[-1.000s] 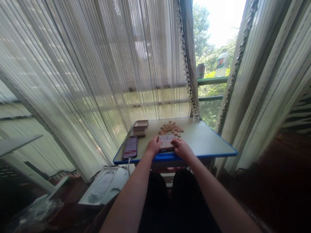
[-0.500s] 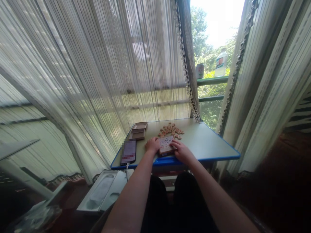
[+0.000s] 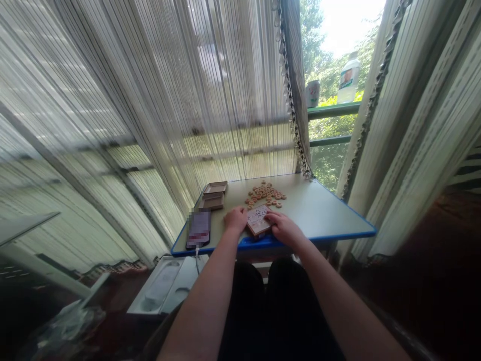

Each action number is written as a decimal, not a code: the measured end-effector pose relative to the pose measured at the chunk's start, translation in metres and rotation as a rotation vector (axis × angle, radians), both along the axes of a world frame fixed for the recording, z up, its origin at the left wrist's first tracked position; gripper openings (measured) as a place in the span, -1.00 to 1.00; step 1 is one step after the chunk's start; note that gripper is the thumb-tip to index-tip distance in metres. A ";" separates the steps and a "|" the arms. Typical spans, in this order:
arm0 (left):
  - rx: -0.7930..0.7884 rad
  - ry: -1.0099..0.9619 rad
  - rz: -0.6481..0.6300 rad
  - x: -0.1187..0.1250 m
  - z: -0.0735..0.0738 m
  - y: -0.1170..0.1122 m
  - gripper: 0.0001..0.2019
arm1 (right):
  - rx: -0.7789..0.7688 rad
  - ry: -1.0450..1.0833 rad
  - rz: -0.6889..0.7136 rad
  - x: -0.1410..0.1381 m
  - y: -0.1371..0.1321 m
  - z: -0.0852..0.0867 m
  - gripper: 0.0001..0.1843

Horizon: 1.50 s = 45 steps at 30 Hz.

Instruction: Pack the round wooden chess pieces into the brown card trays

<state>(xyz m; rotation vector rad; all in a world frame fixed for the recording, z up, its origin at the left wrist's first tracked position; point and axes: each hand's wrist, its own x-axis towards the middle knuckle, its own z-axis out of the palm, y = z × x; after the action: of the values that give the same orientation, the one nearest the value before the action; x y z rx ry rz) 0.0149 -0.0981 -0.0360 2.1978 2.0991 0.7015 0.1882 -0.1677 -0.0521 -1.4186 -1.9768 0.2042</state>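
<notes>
A small flat box (image 3: 258, 215) with a pale top, printed with dark marks, is at the table's near edge. My left hand (image 3: 236, 219) grips its left side with the fingers curled. My right hand (image 3: 284, 228) has hold of the right side, its fingertips over the top edge. Just beyond the box lies a loose heap of round wooden game pieces (image 3: 265, 192), which look like Chinese chess discs. Neither hand touches them.
Two open shallow box halves (image 3: 213, 201) lie at the table's left, above a phone (image 3: 199, 228) with a cable (image 3: 197, 253). The table (image 3: 323, 215) has a blue rim. Below left is an open white box (image 3: 158, 288). A can (image 3: 312, 94) and bottle (image 3: 349, 79) stand on the window rail.
The flat box has turned slightly counterclockwise between my hands and appears a little raised at the near edge. My right-hand fingers have drawn in to its edge. The whole view has shifted slightly.
</notes>
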 end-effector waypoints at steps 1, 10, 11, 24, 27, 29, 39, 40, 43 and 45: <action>-0.005 0.000 -0.005 0.000 0.000 0.000 -0.68 | -0.001 -0.001 0.001 0.000 0.001 0.000 -0.49; 0.169 -0.125 -0.300 0.007 0.006 -0.036 -0.63 | 0.017 -0.027 -0.026 0.004 -0.019 -0.002 -0.51; 0.138 -0.119 -0.408 0.009 0.005 -0.043 -0.60 | 0.035 -0.038 -0.041 0.005 -0.024 -0.005 -0.49; -0.167 0.081 -0.672 0.062 -0.001 -0.049 -0.47 | 0.127 -0.067 -0.260 0.042 -0.045 -0.003 -0.67; -0.170 0.073 -0.759 0.095 -0.001 -0.039 -0.46 | 0.119 -0.132 -0.391 0.057 -0.035 -0.014 -0.65; -0.188 0.062 -0.782 0.115 0.000 -0.031 -0.44 | 0.132 -0.186 -0.434 0.068 -0.027 -0.019 -0.63; -0.249 0.063 -0.763 0.152 0.003 -0.003 -0.44 | -0.040 -0.245 -0.451 0.114 -0.004 0.006 -0.67; -0.238 0.068 -0.748 0.153 0.002 -0.001 -0.45 | -0.009 -0.261 -0.440 0.115 -0.002 0.006 -0.65; -0.181 0.104 -0.733 0.159 0.002 0.007 -0.47 | 0.058 -0.305 -0.378 0.117 0.003 0.004 -0.63; -0.165 0.137 -0.722 0.164 0.003 0.011 -0.47 | 0.026 -0.351 -0.333 0.118 0.007 0.005 -0.64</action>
<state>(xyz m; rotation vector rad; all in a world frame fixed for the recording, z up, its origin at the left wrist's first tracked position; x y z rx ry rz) 0.1786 -0.0874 -0.0327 2.6773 1.1699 0.3068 0.3065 -0.1606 -0.0468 -1.8371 -1.9603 -0.2344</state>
